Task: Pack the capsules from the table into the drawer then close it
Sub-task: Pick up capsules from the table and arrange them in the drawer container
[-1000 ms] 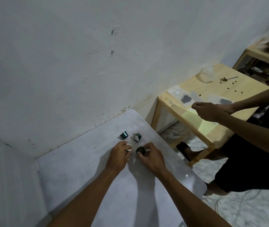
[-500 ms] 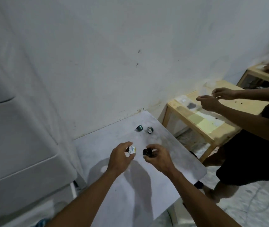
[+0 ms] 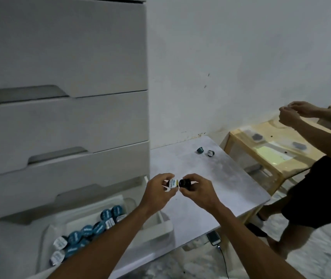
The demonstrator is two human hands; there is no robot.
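A white-lidded capsule [image 3: 173, 183] is pinched in the curled fingers of the left hand [image 3: 158, 195], lid facing the camera. Almost touching it, a dark capsule [image 3: 185, 183] lies sideways – long axis left to right – pinched by the right hand [image 3: 197, 193]. Both hang over the table's [image 3: 231, 182] near-left edge. Two loose capsules [image 3: 200, 150] lie tipped over at the far side. Near left, the open drawer [image 3: 165, 225] holds blue-lidded capsules [image 3: 88, 230].
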